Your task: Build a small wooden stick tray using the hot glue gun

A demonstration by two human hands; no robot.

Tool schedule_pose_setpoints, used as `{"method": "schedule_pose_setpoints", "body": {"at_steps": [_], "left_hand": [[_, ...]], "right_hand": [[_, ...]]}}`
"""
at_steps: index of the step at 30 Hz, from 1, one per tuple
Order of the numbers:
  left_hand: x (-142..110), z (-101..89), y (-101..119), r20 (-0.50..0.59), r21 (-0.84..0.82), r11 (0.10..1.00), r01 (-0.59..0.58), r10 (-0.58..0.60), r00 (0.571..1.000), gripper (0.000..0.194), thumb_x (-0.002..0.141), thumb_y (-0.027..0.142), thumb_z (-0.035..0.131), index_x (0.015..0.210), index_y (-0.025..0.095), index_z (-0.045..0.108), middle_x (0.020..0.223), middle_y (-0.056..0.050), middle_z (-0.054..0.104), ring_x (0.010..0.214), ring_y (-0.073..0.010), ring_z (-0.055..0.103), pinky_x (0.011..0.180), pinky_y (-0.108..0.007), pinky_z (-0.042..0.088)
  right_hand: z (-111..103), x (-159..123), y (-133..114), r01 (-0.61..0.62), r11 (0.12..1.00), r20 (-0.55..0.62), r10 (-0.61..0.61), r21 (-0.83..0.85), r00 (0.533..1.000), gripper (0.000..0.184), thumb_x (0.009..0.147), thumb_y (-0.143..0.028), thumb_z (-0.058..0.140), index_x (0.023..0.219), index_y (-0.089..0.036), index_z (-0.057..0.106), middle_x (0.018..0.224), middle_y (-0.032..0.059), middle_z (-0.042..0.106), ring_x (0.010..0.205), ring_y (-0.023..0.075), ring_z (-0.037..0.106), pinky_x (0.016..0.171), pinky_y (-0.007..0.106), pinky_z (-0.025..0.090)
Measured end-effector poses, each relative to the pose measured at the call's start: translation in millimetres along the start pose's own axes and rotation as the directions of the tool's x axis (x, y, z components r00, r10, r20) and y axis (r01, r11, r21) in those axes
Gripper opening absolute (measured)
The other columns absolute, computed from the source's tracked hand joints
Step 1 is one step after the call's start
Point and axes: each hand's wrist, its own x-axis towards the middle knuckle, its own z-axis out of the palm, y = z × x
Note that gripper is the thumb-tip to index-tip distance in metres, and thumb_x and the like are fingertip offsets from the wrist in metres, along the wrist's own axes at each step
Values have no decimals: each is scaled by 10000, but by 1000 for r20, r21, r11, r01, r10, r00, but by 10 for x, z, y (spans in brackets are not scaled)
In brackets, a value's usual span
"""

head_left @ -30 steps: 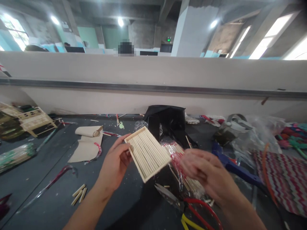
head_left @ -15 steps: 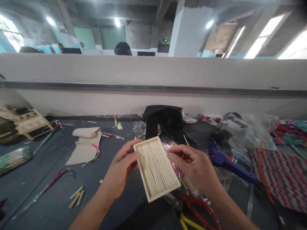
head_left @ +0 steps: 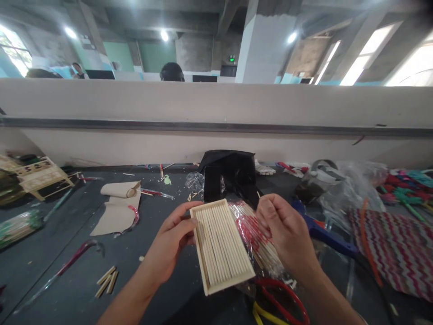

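My left hand [head_left: 176, 230] is closed on the left side of a shallow tray [head_left: 221, 246] built of pale wooden sticks, thumb on its rim. The tray is tilted toward me, showing a floor of sticks laid side by side within a raised edge. To its right, my right hand [head_left: 279, 221] is closed in a pinch, apart from the tray. A thin wooden stick [head_left: 259, 194] pokes out above its fingers; the rest of it is hidden. Below and between the hands lies a clear bag of sticks with red print [head_left: 248, 228].
Red-and-yellow-handled scissors or pliers [head_left: 287, 293] lie near the front, and a blue glue gun [head_left: 333, 239] at right. Short stick pieces [head_left: 107, 280] and partly rolled brown paper [head_left: 118, 210] are at left. A black cloth-like item [head_left: 237, 169] rests against the low partition [head_left: 135, 144].
My right hand has drawn away from the tray's right edge, moving right and closing tighter, with the stick's tip still above it. The tray has sunk slightly in my left hand.
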Motion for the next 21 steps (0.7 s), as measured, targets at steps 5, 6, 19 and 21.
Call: {"method": "schedule_pose_setpoints", "body": {"at_steps": [5, 6, 19, 21], "left_hand": [[-21, 22, 1, 23, 24, 1000, 16, -17, 1000, 291, 767, 272, 616, 1056, 259, 648, 850, -24, 669, 733, -156, 586, 611, -235, 455], [-23, 26, 0, 29, 27, 1000, 13, -14, 999, 293, 770, 270, 614, 1060, 257, 647, 855, -27, 672, 739, -159, 590, 616, -237, 457], [-23, 31, -23, 45, 49, 998, 48, -50, 998, 304, 772, 254, 601, 1073, 251, 644, 845, -27, 669, 721, -149, 589, 604, -229, 459], [-22, 31, -22, 43, 48, 997, 52, -54, 998, 305, 771, 248, 600, 1073, 253, 645, 847, -27, 667, 721, -148, 589, 595, -224, 455]], "right_hand": [[94, 20, -7, -72, 997, 127, 72, -6, 989, 248, 912, -406, 472, 876, -204, 611, 693, -8, 606, 582, 121, 547, 540, 227, 426], [111, 22, -8, -53, 998, 156, 56, -20, 986, 222, 898, -386, 500, 899, -205, 629, 765, 7, 646, 652, 136, 587, 586, 233, 449], [71, 45, 31, -73, 996, -21, 74, 41, 997, 360, 942, -406, 391, 635, -219, 376, 534, -58, 368, 466, 97, 339, 443, 228, 300], [51, 65, 41, -82, 994, -52, 86, 75, 995, 387, 938, -429, 402, 617, -221, 346, 525, -63, 344, 455, 93, 318, 434, 227, 293]]}}
